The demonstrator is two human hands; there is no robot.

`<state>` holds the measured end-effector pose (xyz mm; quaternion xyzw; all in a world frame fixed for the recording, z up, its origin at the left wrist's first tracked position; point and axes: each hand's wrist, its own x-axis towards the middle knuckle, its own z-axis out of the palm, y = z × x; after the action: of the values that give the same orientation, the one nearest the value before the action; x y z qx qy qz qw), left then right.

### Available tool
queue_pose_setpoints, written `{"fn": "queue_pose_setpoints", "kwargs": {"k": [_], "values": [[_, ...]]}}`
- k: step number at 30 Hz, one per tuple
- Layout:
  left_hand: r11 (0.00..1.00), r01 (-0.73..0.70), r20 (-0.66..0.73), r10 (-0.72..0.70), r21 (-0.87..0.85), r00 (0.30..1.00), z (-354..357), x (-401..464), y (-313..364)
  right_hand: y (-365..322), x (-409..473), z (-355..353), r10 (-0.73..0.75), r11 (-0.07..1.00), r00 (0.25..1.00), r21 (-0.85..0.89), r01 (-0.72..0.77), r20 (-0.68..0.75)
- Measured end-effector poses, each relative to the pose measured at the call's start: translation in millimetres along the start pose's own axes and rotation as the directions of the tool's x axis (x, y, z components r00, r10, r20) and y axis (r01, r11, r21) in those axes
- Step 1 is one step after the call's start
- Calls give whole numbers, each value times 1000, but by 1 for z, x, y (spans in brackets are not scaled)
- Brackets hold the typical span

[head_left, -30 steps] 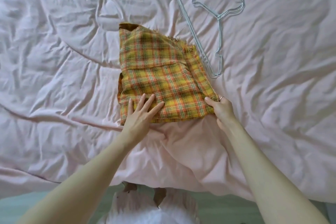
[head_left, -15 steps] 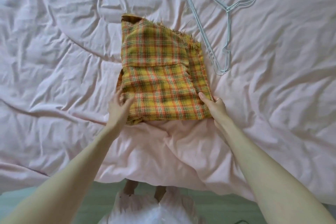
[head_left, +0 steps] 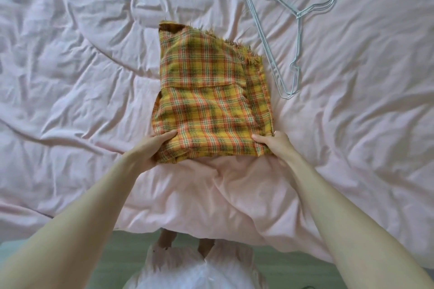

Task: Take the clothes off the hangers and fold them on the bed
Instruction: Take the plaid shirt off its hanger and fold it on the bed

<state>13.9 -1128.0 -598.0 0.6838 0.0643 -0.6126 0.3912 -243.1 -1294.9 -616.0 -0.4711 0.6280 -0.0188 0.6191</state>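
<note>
One folded plaid garment (head_left: pixel 211 105). Wire hangers (head_left: pixel 279 37) stacked together, at least two, exact count unclear. One bed (head_left: pixel 82 77). Two hands: left (head_left: pixel 150 148), right (head_left: pixel 274 145).

The wrinkled pink bedcover (head_left: pixel 82 91) lies bare to the left of the folded plaid cloth (head_left: pixel 211 98), so a hand could pass there unhindered. Just right of the cloth's far part lie wire hangers (head_left: pixel 279 37), flat and stacked, narrowing that side; beyond them the cover is open again. The left hand (head_left: pixel 150 148) and right hand (head_left: pixel 274 143) hold the cloth's near corners.
</note>
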Motion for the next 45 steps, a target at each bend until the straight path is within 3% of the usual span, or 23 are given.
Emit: {"fn": "queue_pose_setpoints", "kwargs": {"k": [4, 13, 16, 21, 27, 30, 33, 34, 36, 40, 45], "values": [[996, 90, 47, -91, 24, 995, 1, -22, -3, 1, -20, -5, 104, 994, 995, 32, -104, 10], [967, 252, 71, -255, 47, 964, -14, -77, -4, -11, -83, -18, 339, 929, 921, 83, -359, 195], [974, 226, 72, -226, 13, 971, -16, -84, 17, -38, -85, -22, 336, 924, 923, 126, -362, 187], [979, 166, 50, -161, -121, 986, -30, -68, 71, -106, -61, -13, 235, 944, 971, 229, -239, 46], [988, 134, 42, -131, -83, 991, -42, -25, 127, -175, -15, 11, 206, 934, 978, 296, -202, 17], [1000, 19, -27, -19, 17, 999, -44, 1, 139, -186, 15, 24, 130, 938, 990, 331, -106, -51], [949, -238, -97, 262, 208, 960, -41, 26, 133, -163, 43, 35, -32, 999, 934, -15, 29, -355], [923, -296, -86, 325, 248, 942, -39, 32, 129, -150, 48, 37, -70, 993, 920, -115, 27, -386], [915, -314, -22, 330, 253, 944, -34, 42, 120, -123, 60, 42, -16, 987, 944, -155, -38, -330], [952, -274, 40, 271, 134, 962, -20, 55, 106, -102, 70, 37, 77, 996, 991, -45, -82, -114], [999, -36, 85, 33, 26, 996, -15, 55, 115, -116, 75, 31, 152, 987, 981, 40, -157, 118]]}}
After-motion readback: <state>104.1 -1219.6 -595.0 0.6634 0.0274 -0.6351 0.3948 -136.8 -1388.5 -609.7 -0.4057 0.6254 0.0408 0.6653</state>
